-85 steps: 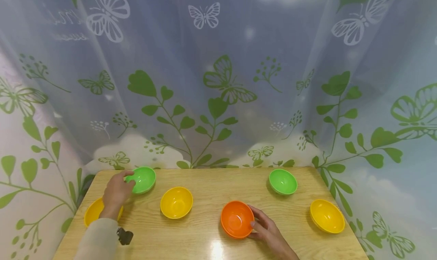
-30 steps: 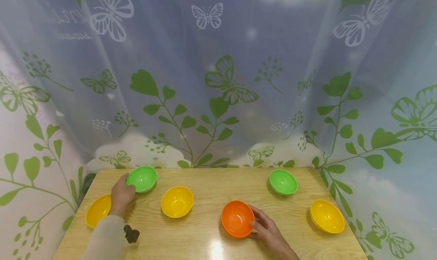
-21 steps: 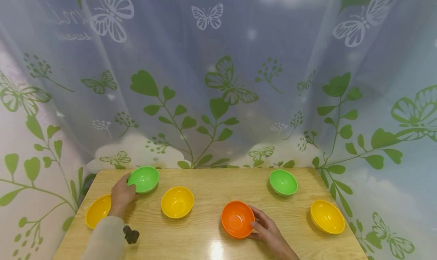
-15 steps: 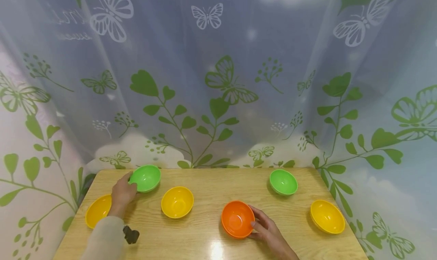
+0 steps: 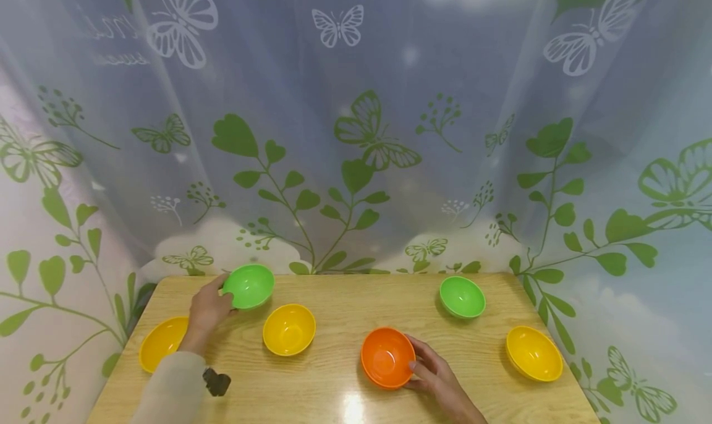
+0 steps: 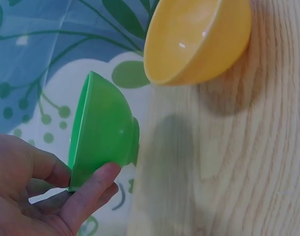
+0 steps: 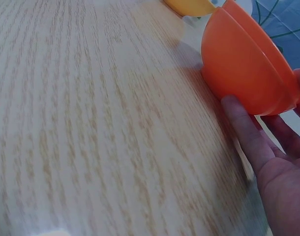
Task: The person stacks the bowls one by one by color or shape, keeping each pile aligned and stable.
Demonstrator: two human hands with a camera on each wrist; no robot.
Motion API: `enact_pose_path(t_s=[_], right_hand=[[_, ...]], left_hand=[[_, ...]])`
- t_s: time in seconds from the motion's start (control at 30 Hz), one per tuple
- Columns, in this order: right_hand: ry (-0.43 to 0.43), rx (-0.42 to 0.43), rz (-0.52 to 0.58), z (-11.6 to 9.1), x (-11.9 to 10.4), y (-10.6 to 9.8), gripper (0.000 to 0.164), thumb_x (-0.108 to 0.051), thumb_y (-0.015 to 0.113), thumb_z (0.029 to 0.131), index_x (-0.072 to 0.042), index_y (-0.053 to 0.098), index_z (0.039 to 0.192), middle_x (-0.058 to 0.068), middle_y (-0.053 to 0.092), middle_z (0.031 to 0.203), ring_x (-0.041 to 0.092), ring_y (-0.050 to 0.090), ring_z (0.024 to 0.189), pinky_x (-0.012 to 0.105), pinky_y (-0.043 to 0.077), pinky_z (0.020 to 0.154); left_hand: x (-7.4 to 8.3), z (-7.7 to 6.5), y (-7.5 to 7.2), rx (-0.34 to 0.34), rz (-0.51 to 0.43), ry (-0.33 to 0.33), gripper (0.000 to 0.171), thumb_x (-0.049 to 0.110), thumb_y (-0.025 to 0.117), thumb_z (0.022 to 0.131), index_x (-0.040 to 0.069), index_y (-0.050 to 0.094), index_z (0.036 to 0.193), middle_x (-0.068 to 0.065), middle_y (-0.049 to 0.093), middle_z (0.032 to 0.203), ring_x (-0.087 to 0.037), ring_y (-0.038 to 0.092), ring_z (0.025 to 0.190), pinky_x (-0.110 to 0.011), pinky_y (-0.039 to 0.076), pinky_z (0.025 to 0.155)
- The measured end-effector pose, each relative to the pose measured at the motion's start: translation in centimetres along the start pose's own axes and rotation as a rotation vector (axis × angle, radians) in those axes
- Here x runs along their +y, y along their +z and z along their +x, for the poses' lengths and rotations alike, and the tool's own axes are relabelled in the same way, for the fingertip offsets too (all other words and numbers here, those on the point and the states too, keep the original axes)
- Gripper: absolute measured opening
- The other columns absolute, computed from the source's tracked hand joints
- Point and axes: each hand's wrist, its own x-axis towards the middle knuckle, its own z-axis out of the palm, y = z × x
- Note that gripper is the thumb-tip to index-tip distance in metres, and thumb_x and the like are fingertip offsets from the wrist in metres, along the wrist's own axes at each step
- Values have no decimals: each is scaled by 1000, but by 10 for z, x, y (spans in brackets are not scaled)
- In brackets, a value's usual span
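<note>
In the head view my left hand (image 5: pixel 208 309) pinches the near-left rim of a green bowl (image 5: pixel 250 287) at the back left. The left wrist view shows this green bowl (image 6: pixel 105 125) raised, its shadow on the wood apart from it, thumb and fingers on either side of its wall. My right hand (image 5: pixel 438 379) holds the right side of an orange bowl (image 5: pixel 387 357) near the middle front. Two orange rims show one inside the other in the right wrist view, so orange bowls (image 7: pixel 243 64) are nested there; fingers lie under and along the side.
A yellow bowl (image 5: pixel 289 330) stands just right of the left hand, another yellow bowl (image 5: pixel 161 345) partly behind the left wrist. At the right are a green bowl (image 5: pixel 462 297) and a yellow bowl (image 5: pixel 534 353). The wooden table (image 5: pixel 334 294) ends at a patterned curtain (image 5: pixel 356 226).
My left hand has taken hold of the left green bowl and moved it up and to the right. The right hand and the orange bowls have stayed in place.
</note>
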Motion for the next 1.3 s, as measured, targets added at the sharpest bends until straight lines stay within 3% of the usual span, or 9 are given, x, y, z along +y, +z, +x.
enact_pose_path(t_s=[0.17,0.37,0.53,0.77,1.03,1.3], right_hand=[[-11,-6,2,0,0,0,64,-18,51,116,1,25,171,36,21,173,27,61,139,46,63,108],[-3,2,-3,0,1,-1,63,-19,51,116,0,26,171,35,21,174,28,61,140,46,63,108],[2,5,-1,0,1,-1,64,-19,51,116,0,25,171,35,21,174,28,61,139,47,63,108],[-8,-3,5,0,2,-2,63,-19,51,116,-1,26,171,35,21,174,27,62,138,47,63,107],[-26,-3,-1,0,2,-1,61,-18,50,116,0,27,171,36,23,173,27,63,137,47,63,107],[-25,-2,-3,0,2,-1,62,-18,49,116,0,26,171,36,23,173,27,62,137,47,64,106]], left_hand=[[10,-5,3,-17,-17,35,68,-2,48,102,-6,31,167,-41,37,164,-31,79,91,-40,71,78],[24,-13,8,-26,-5,93,66,-4,49,102,-7,33,166,-40,40,163,-27,78,85,-35,70,73],[36,-20,13,-47,-5,127,65,-5,51,103,-7,34,166,-40,40,163,-32,79,91,-34,70,74],[48,-26,20,-80,2,159,63,-5,51,104,-7,35,165,-39,41,164,-25,77,92,-35,70,76],[59,-35,31,-120,10,189,63,-7,52,103,-6,38,165,-39,42,164,-34,79,100,-31,69,72],[66,-43,47,-149,8,203,63,-9,53,102,-2,44,163,-37,49,160,-19,76,81,-41,70,75]])
